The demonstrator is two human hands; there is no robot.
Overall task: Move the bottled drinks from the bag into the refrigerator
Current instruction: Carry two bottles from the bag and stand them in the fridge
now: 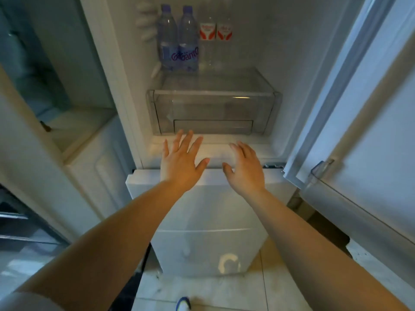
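Observation:
The refrigerator [258, 41] stands open in front of me. On its glass shelf stand two blue-tinted water bottles [178, 39] with purple caps, side by side at the left. Right of them are two clear bottles [216, 34] with red-and-white labels. My left hand [182, 161] and my right hand [246, 168] hover with fingers spread over the bottom ledge of the compartment, below the drawer. Both hold nothing. No bag is in view.
A clear plastic crisper drawer [213, 108] sits under the shelf. The fridge door [359, 108] swings open at the right. The closed lower freezer door [208, 221] is below my hands. A white cabinet [89, 167] stands left. A shoe tip [183, 304] shows on the tiled floor.

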